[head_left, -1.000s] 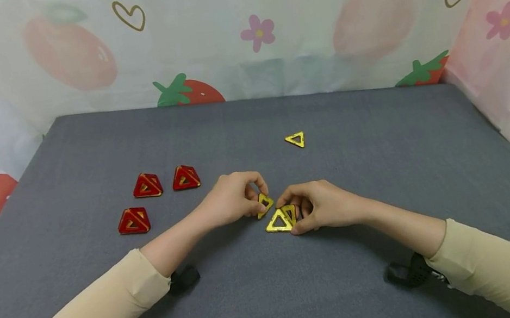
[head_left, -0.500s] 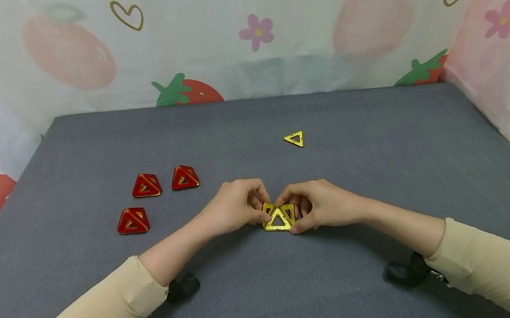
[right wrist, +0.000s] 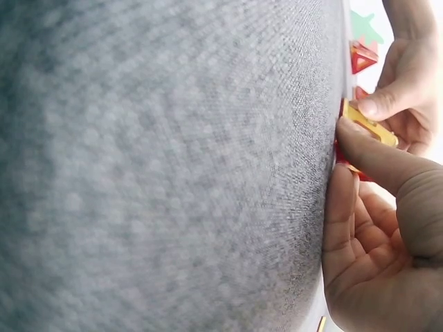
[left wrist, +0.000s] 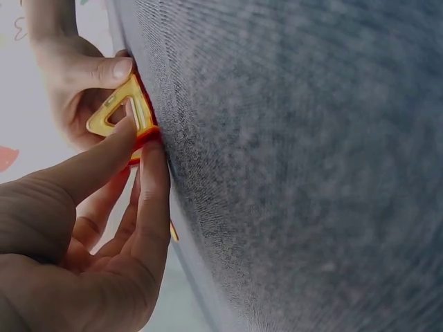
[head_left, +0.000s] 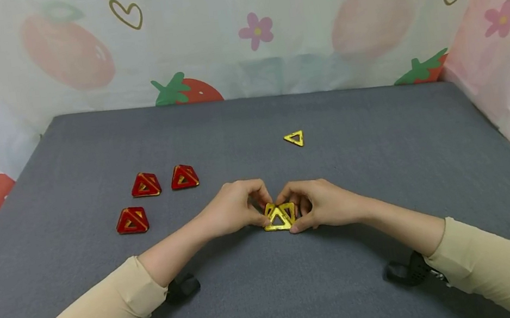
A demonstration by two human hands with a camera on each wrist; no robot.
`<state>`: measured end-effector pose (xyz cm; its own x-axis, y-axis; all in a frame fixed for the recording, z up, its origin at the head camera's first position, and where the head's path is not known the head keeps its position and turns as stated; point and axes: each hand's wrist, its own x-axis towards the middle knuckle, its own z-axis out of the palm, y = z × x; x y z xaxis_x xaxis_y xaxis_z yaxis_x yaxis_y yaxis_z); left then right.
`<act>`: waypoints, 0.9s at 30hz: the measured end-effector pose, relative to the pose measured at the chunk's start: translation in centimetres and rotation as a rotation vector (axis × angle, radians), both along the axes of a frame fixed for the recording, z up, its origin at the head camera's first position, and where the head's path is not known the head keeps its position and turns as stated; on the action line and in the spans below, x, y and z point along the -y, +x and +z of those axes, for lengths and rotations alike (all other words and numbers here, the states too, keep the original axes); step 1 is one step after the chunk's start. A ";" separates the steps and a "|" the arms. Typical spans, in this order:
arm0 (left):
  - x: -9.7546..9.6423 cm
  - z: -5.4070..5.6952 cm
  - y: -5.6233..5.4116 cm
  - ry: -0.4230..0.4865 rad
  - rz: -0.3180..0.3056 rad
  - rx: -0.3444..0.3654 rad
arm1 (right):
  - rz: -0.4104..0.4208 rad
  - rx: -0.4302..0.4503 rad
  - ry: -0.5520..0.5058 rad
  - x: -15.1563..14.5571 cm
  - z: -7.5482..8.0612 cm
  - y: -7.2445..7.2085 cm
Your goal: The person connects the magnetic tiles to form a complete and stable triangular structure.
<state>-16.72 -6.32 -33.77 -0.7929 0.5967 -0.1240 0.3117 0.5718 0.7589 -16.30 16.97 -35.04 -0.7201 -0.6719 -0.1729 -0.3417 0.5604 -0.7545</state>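
Yellow triangular magnetic tiles [head_left: 277,227] with open middles lean together as a small pyramid on the grey table in the head view. My left hand [head_left: 232,207] pinches its left side between thumb and fingers. From the right, my right hand [head_left: 327,203] grips the opposite side the same way. The left wrist view shows a yellow tile [left wrist: 141,107] with a red edge along its base, the left thumb over its near corner. In the right wrist view, the right thumb covers much of the yellow tile [right wrist: 379,132]. The pyramid's back is hidden.
A single yellow triangular tile [head_left: 302,138] lies flat farther back, right of centre. Three red pyramids with triangular openings stand to the left: a front one [head_left: 132,220], one behind it [head_left: 145,185] and one farther right [head_left: 184,176]. A printed curtain [head_left: 294,26] borders the table's back edge.
My left hand has brought its yellow tile down and right against the other yellow tiles, where it now stands as the left side. The right hand has stayed nearly in place.
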 end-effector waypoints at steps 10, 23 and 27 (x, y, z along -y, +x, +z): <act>0.1 -0.3 0.1 0.032 -0.035 0.027 | -0.019 0.027 0.000 0.1 0.0 -0.1; 0.0 -0.2 0.3 0.025 -0.067 0.016 | -0.060 0.055 -0.001 0.2 0.2 0.1; 0.1 -0.3 0.3 0.032 -0.070 0.033 | -0.066 0.062 -0.002 0.2 0.2 0.1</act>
